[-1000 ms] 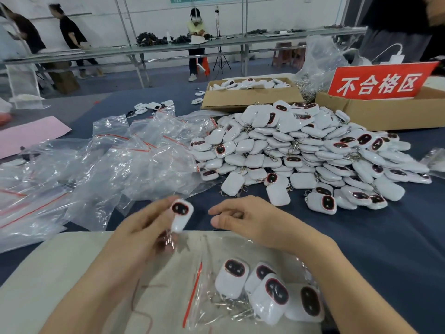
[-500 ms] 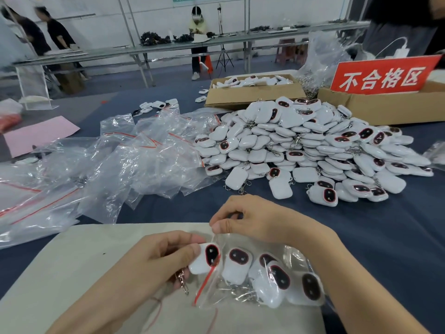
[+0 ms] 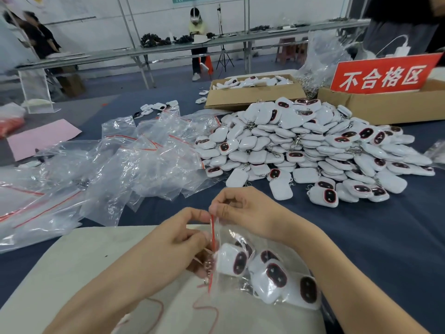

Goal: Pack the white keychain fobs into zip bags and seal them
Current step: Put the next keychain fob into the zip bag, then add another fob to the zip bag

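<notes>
A clear zip bag (image 3: 243, 237) with a red seal strip lies on a cream mat (image 3: 72, 268) in front of me. Several white keychain fobs (image 3: 272, 273) with dark oval faces sit inside it. My right hand (image 3: 250, 210) pinches the top of the bag's mouth at the red strip. My left hand (image 3: 168, 247) holds the mouth lower down, fingers curled at the strip next to a fob's metal clip. A big heap of loose white fobs (image 3: 310, 148) lies on the blue table beyond.
A pile of empty zip bags (image 3: 115, 165) lies at the left. Two cardboard boxes stand behind the heap, one (image 3: 252, 95) with fobs, one (image 3: 385, 104) carrying a red sign (image 3: 382, 75). A pink sheet (image 3: 41, 138) lies far left. People stand at benches in the background.
The fob my left hand held went fully into the bag. Both hands now meet at the bag's mouth, gripping the red strip.
</notes>
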### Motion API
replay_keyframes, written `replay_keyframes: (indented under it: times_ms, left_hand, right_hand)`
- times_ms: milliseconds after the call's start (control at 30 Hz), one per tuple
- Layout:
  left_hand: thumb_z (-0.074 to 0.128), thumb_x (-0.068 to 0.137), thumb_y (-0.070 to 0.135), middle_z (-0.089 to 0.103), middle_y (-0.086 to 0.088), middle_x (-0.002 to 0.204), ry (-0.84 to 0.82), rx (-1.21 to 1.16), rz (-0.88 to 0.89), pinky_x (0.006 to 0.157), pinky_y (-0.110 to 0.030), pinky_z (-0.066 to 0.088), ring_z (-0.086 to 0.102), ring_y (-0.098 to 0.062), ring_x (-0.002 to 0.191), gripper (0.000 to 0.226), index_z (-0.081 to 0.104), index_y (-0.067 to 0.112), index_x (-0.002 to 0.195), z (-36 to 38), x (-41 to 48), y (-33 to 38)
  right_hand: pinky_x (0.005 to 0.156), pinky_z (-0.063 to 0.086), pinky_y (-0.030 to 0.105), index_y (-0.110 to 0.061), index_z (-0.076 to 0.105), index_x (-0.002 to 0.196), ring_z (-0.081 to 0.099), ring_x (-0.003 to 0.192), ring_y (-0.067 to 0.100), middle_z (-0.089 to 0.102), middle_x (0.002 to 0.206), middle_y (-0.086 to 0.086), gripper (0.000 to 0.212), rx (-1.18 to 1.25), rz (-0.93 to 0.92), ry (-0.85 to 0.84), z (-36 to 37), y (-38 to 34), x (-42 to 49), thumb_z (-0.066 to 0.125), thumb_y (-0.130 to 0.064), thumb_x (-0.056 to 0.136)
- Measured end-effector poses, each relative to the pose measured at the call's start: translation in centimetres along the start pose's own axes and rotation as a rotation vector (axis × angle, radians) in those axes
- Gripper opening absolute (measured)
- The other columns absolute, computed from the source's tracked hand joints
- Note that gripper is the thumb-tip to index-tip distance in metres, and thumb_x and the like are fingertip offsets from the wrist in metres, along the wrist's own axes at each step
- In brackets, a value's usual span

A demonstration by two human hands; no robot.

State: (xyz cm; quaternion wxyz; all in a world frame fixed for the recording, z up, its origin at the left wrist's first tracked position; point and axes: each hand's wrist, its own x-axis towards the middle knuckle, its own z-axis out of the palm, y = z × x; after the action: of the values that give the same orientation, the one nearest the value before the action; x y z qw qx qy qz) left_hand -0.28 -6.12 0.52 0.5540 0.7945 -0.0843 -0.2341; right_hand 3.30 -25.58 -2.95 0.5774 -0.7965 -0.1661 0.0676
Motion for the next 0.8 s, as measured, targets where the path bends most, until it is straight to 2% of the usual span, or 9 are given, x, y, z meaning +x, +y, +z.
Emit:
replay_keyframes:
  times_ms: [100,167,233,300,400,467,533,667,800]
  left_hand:
    - [0.054,0.101,0.02,0.078,-0.009,0.097,-0.023,-0.071,-0.03,0.08,-0.036,0.059,0.072,-0.022,0.081,0.024,0.055,0.022,0.125,0.9,-0.2,-0.3]
    - [0.06,0.096,0.038,0.079,-0.001,0.102,-0.028,-0.039,-0.02,0.084,-0.029,0.057,0.075,-0.018,0.09,0.033,0.049,0.031,0.127,1.3,-0.4,-0.9]
    - [0.063,0.093,0.032,0.079,0.0,0.101,-0.023,-0.054,-0.011,0.071,-0.023,0.057,0.074,-0.017,0.079,0.039,0.044,0.031,0.127,1.8,-0.6,-1.5]
    - [0.058,0.1,0.013,0.078,-0.004,0.1,-0.026,-0.043,0.011,0.065,-0.029,0.056,0.067,-0.017,0.067,0.035,0.043,0.03,0.127,1.9,-0.8,-1.9]
    - [0.052,0.104,0.013,0.075,-0.008,0.086,-0.079,0.103,0.035,0.086,-0.05,0.053,0.064,-0.02,0.073,0.034,0.049,0.035,0.13,0.7,-1.3,-1.9]
    - [0.054,0.103,0.027,0.076,-0.009,0.089,-0.159,0.164,0.038,0.094,-0.052,0.05,0.068,-0.025,0.083,0.031,0.054,0.042,0.13,-0.1,-1.8,-1.3]
    - [0.056,0.099,0.036,0.076,-0.011,0.103,-0.209,0.122,0.04,0.098,-0.049,0.053,0.07,-0.031,0.099,0.034,0.056,0.044,0.132,-0.3,-2.1,-0.9]
    - [0.06,0.084,0.025,0.073,-0.018,0.108,-0.087,-0.119,-0.009,0.083,-0.029,0.06,0.072,-0.03,0.104,0.054,0.054,0.03,0.138,0.3,-2.4,-1.5]
    - [0.061,0.082,0.026,0.074,-0.024,0.107,-0.113,-0.228,-0.085,0.074,-0.026,0.061,0.074,-0.038,0.096,0.049,0.058,0.033,0.131,0.7,-2.8,-0.7]
  right_hand:
    - [0.079,0.053,0.024,-0.017,0.071,0.09,0.064,0.075,0.003,0.068,0.074,-0.013,0.013,0.017,0.009,0.014,0.0,-0.1,0.0,0.067,-0.029,0.095]
    - [0.08,0.055,0.027,-0.016,0.071,0.089,0.064,0.073,0.005,0.068,0.073,-0.012,0.013,0.039,0.007,0.013,0.1,0.0,0.1,0.068,-0.028,0.094]
    - [0.08,0.055,0.027,-0.018,0.071,0.088,0.064,0.072,0.005,0.068,0.073,-0.012,0.012,0.025,-0.003,0.016,0.3,0.1,0.2,0.068,-0.028,0.094]
    - [0.081,0.054,0.026,-0.022,0.07,0.086,0.064,0.073,0.002,0.069,0.076,-0.012,0.011,0.019,-0.001,0.015,0.4,0.2,0.3,0.068,-0.03,0.094]
    - [0.077,0.049,0.015,-0.024,0.072,0.087,0.061,0.072,-0.006,0.07,0.076,-0.019,0.009,-0.013,0.012,-0.027,0.4,0.1,0.1,0.069,-0.029,0.094]
    - [0.077,0.048,0.012,-0.018,0.074,0.092,0.061,0.075,-0.007,0.07,0.078,-0.02,0.01,-0.029,0.022,-0.057,0.5,-0.1,0.0,0.069,-0.026,0.094]
    - [0.086,0.051,0.018,-0.013,0.074,0.097,0.064,0.084,-0.001,0.071,0.087,-0.015,0.013,-0.009,0.025,-0.061,0.4,-0.2,-0.1,0.067,-0.025,0.096]
    - [0.096,0.05,0.023,-0.011,0.073,0.103,0.066,0.095,0.005,0.073,0.097,-0.005,0.016,0.024,0.032,-0.054,0.1,-0.3,-0.4,0.065,-0.024,0.097]
    - [0.094,0.05,0.023,-0.009,0.073,0.103,0.065,0.094,0.002,0.074,0.1,-0.002,0.017,-0.012,0.053,-0.096,0.1,-0.1,-0.5,0.065,-0.024,0.097]
